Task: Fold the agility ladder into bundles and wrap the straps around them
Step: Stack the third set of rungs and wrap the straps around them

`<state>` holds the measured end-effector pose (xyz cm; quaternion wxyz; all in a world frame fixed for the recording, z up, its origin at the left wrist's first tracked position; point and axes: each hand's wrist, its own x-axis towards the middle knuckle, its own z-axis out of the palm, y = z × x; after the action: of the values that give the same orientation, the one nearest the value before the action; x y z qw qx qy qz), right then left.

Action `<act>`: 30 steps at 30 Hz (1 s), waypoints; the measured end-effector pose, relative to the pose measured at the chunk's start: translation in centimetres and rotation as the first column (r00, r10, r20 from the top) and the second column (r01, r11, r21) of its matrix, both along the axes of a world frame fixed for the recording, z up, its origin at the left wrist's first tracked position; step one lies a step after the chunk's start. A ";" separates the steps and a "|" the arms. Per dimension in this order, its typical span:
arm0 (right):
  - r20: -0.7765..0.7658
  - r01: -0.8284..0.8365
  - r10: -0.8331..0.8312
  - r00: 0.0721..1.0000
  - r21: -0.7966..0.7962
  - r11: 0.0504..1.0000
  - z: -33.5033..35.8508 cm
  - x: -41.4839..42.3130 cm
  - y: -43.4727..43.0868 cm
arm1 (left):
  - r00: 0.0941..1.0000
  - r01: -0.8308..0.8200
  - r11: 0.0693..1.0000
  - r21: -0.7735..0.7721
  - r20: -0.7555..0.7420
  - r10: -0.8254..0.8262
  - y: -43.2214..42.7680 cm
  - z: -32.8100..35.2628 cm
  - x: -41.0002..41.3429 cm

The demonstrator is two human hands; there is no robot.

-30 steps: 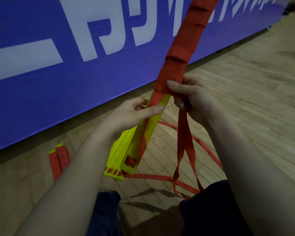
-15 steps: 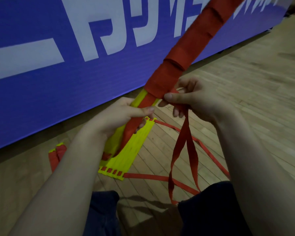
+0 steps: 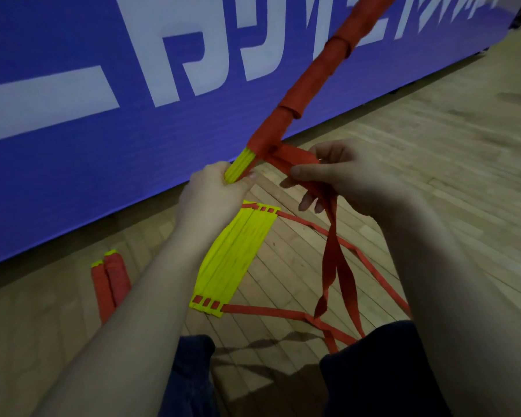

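1 half-wrapped bundle (image 3: 310, 82) pointed to 1 o'clock, the left hand (image 3: 217, 194) clamped on its yellow end; the right hand (image 3: 349, 176) pinched the red strap (image 3: 295, 158). 1 rung stack (image 3: 235, 254) lay at 6 o'clock, 2 wrapped bundles (image 3: 115, 278) at 8 o'clock.

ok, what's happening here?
A person is wrapping a ladder bundle. The left hand grips its bare yellow end; the right hand pinches the red strap beside the wrapped part, loose lengths hanging down. Another stack of yellow rungs lies flat on the floor, and two wrapped bundles lie near the blue banner.
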<state>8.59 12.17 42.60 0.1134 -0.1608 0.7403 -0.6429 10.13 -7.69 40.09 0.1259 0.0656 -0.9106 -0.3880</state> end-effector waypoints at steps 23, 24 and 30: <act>-0.009 0.152 -0.182 0.983 -0.506 0.849 -1.0 -1.6 -0.1 | 0.944 0.248 0.824 0.510 0.063 -0.323 3.2 0.2 0.4; -0.023 0.095 -0.126 0.992 -0.527 0.845 -0.9 -1.5 0.2 | 0.914 0.281 0.804 0.524 0.108 -0.390 2.9 0.2 0.3; -0.091 -0.197 0.180 0.979 -0.626 0.755 -1.6 -1.6 0.9 | 0.592 0.506 0.583 0.636 0.235 -0.771 0.8 0.6 0.4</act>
<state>6.99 13.11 41.02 0.1074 -0.2712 0.4629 -0.8370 10.57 -6.85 40.69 -0.2851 -0.1537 -0.7314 -0.6002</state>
